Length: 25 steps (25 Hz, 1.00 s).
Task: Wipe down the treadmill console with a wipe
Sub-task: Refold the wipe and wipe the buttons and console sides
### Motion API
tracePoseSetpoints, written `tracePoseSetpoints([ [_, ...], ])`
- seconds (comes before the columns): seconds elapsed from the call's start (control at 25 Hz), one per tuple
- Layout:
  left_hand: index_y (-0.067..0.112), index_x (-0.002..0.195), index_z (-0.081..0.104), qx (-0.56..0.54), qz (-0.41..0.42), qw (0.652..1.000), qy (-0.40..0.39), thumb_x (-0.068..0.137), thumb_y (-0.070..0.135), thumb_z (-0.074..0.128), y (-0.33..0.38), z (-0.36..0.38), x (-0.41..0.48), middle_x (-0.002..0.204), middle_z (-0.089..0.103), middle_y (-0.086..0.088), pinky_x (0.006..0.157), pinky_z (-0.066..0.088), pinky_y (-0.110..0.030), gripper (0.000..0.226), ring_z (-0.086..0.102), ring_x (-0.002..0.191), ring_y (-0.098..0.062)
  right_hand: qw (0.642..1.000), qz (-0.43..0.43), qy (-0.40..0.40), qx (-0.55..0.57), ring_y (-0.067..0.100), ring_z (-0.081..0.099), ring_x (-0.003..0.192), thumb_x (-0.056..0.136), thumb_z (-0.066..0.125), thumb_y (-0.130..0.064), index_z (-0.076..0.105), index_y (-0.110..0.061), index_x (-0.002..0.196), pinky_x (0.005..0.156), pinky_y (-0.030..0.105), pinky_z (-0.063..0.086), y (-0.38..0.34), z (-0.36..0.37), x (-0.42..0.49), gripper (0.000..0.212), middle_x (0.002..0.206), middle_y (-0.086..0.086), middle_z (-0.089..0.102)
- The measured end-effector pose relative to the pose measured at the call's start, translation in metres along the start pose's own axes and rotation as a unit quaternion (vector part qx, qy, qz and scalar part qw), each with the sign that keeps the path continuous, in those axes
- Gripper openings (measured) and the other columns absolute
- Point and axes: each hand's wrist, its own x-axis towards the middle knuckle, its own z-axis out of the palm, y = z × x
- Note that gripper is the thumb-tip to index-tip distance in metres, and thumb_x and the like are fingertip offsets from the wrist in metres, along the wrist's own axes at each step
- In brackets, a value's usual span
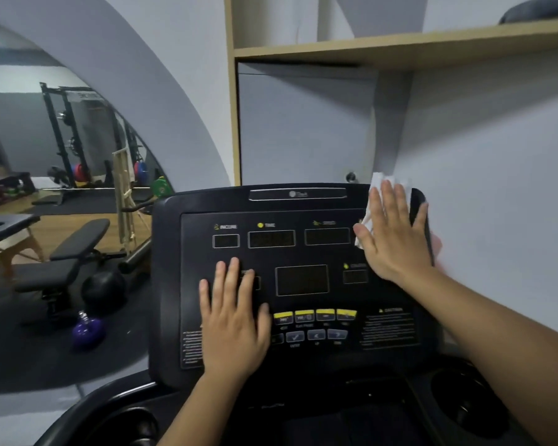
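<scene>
The black treadmill console (303, 201) fills the middle of the view, with dark display windows and a row of yellow buttons (314, 315). A white wipe (376, 185) lies against the console's upper right corner. My right hand (390, 233) presses flat on the wipe with straight, spread fingers, and most of the wipe is hidden beneath it. My left hand (232, 320) rests flat on the lower left of the console face, fingers straight, holding nothing.
A white wall (496, 188) stands close on the right and a wooden shelf (400, 49) hangs above. Cup holders (464, 403) sit below the console. To the left are a weight bench (74, 252), a purple kettlebell (86, 331) and a squat rack (68, 130).
</scene>
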Motion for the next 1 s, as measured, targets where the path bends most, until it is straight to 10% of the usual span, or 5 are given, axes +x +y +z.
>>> tracePoseSetpoints([
  [0.32, 0.01, 0.137, 0.049, -0.015, -0.005, 0.999, 0.038, 0.087, 0.04, 0.044, 0.0, 0.006, 0.001, 0.158, 0.035, -0.013, 0.123, 0.007, -0.05, 0.058, 0.02, 0.151, -0.029, 0.99, 0.073, -0.085, 0.085, 0.029, -0.024, 0.145, 0.092, -0.001, -0.068, -0.012, -0.015, 0.152, 0.114, 0.062, -0.003, -0.037, 0.028, -0.129, 0.081, 0.159, 0.011, -0.022],
  [0.72, 0.013, 0.14, 0.045, -0.013, -0.024, 0.999, 0.036, 0.087, 0.041, 0.042, 0.003, 0.005, -0.001, 0.161, 0.029, -0.01, 0.124, 0.004, -0.05, 0.06, 0.011, 0.153, -0.023, 0.98, 0.143, -0.013, 0.14, 0.031, -0.008, 0.148, 0.092, 0.002, -0.064, 0.002, -0.023, 0.153, 0.112, 0.067, 0.003, 0.005, -0.009, 0.043, 0.073, 0.163, 0.009, -0.004],
  [1.0, 0.014, 0.142, 0.042, 0.005, -0.028, 0.999, 0.03, 0.088, 0.04, 0.042, 0.002, 0.008, -0.001, 0.163, 0.024, -0.008, 0.124, 0.0, -0.048, 0.059, 0.007, 0.154, -0.022, 0.988, 0.119, -0.035, 0.088, 0.03, -0.017, 0.147, 0.093, -0.001, -0.063, -0.012, -0.014, 0.153, 0.114, 0.064, -0.001, -0.024, 0.028, -0.104, 0.078, 0.161, 0.012, -0.016],
])
